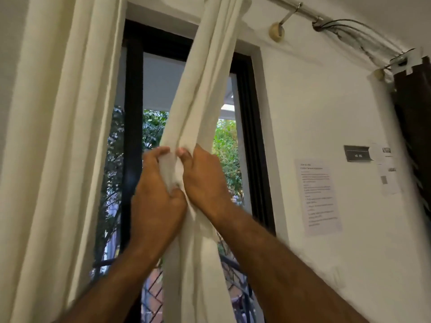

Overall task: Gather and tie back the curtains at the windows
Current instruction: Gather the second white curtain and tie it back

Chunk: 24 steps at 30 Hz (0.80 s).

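Before the black-framed window (134, 127), a cream fabric curtain panel (205, 89) hangs gathered into a thick rope from the metal rod (291, 8) above. Both hands clutch it at its middle: the left hand (158, 197) and right hand (205, 180) are pressed side by side, fingers curled tight into the bunched cloth. A second cream curtain (63, 136) hangs loose at the left.

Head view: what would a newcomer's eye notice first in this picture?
First, the left hand and right hand at the centre, both squeezing the cream curtain into a tight rope-like bundle. Behind it is the black-framed window with green foliage outside, and another cream curtain panel hangs loose on the left.
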Tool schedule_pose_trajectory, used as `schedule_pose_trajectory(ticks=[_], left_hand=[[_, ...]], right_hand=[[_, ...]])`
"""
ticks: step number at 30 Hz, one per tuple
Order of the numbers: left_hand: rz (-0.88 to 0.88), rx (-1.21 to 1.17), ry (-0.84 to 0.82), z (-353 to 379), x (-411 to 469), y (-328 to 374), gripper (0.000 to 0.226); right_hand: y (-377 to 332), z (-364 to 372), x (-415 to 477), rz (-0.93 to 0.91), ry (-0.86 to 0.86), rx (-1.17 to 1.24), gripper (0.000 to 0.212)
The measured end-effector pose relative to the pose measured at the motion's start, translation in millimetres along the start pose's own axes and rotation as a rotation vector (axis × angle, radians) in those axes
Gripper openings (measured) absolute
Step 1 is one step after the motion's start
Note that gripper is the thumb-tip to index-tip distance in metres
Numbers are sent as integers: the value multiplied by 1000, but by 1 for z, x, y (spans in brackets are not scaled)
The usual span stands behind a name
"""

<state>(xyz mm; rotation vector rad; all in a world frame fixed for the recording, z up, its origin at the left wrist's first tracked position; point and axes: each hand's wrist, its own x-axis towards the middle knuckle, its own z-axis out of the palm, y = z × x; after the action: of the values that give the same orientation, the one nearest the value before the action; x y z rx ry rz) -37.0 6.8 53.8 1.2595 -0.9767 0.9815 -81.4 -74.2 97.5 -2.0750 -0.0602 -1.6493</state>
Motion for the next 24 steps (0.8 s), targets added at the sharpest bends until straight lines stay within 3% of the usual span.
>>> schedule_pose_trajectory(ticks=[4, 7, 9, 13, 17, 20, 24], left_hand=[[-10, -13, -94, -13, -8, 3, 70], [-85, -36, -254, 0, -25, 4, 57], [-196, -101, -383, 7, -36, -2, 61], [-390, -305, -608, 14, -60, -18, 70], [-396, -138, -610, 23, -79, -28, 68], [-494, 115, -432, 24, -95, -30, 32], [-467, 300, -317, 19, -110, -33, 26]], right_hand=[[0, 6, -15, 80, -35, 220, 33], [26, 0, -46, 360, -215, 722, 45], [47, -5, -66, 511, -319, 960, 62], [83, -17, -88, 570, -462, 988, 85], [95, -34, -103, 589, -522, 1209, 74], [106, -46, -117, 604, -537, 1145, 49], [148, -57, -161, 594, -438, 455, 26]])
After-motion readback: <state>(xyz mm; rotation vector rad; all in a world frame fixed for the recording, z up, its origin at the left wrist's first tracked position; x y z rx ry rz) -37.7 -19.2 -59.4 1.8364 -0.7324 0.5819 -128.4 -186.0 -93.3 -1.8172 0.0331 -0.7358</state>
